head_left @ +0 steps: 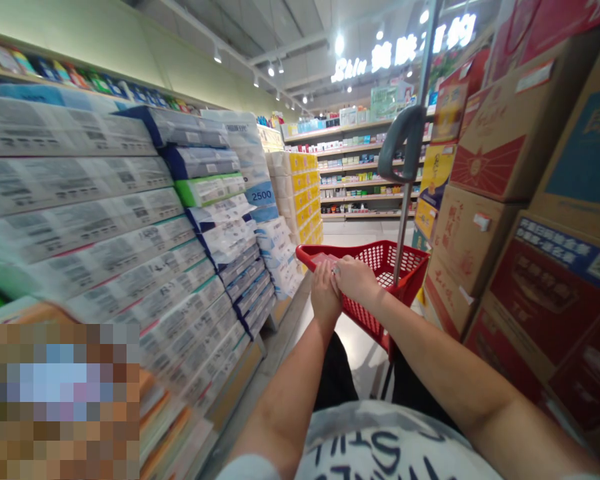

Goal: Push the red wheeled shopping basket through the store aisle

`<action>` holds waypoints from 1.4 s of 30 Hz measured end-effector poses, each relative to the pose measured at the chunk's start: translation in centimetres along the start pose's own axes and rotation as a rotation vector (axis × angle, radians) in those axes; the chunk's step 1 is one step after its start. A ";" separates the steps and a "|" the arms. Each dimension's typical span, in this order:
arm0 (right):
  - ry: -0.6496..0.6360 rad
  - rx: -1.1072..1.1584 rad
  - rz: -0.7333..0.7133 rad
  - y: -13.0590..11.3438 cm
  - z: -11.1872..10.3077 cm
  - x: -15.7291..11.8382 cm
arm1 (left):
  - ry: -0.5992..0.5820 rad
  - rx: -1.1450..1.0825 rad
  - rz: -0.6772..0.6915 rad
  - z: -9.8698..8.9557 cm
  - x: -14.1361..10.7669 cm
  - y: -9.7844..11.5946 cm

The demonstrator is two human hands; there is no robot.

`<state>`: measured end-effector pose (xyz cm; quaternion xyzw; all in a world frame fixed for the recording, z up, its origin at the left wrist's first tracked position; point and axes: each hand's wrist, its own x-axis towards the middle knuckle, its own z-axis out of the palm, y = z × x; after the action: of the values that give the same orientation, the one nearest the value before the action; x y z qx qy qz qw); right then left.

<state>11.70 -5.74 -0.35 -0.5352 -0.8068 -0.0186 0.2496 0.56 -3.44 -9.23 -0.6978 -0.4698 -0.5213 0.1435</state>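
Above the near left side of a red plastic shopping basket [364, 315], my two hands meet. A small flat pink item [325, 257] shows just past the fingertips; its exact kind is hard to make out. My left hand [326, 292] is closed on it from below and the left. From the right, my right hand [359, 281] reaches over with bent fingers, also closed at the pink item and touching my left hand. The basket's perforated wall is visible, and its metal pole rises to a grey loop handle [405, 147], which neither hand holds.
Tall stacks of plastic-wrapped tissue packs [90, 193] line the left side, with yellow and white packs [300, 193] farther on. Cardboard boxes [485, 227] are piled close on the right. Ahead stand shelves [357, 170] of small goods beyond a pale floor.
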 end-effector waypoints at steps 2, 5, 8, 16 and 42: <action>0.042 0.063 -0.011 0.6 -0.1 0.2 | 0.013 0.009 0.019 0.0 -0.1 0.0; 0.059 0.193 0.012 1.7 0.0 0.6 | 0.017 0.040 0.034 0.0 -0.1 -0.1; 0.020 0.367 0.055 2.6 0.1 0.9 | 0.017 0.052 0.026 0.1 0.0 -0.2; 0.073 0.380 -0.022 2.8 0.1 -0.3 | -0.002 0.047 -0.024 0.6 0.4 -0.4; 0.203 -0.038 -0.193 4.0 0.3 -0.8 | -0.311 0.236 -0.084 0.1 2.3 0.8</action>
<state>15.27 -4.60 -1.93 -0.4553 -0.8245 -0.1117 0.3168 1.27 -2.62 -7.08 -0.7279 -0.5729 -0.3543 0.1281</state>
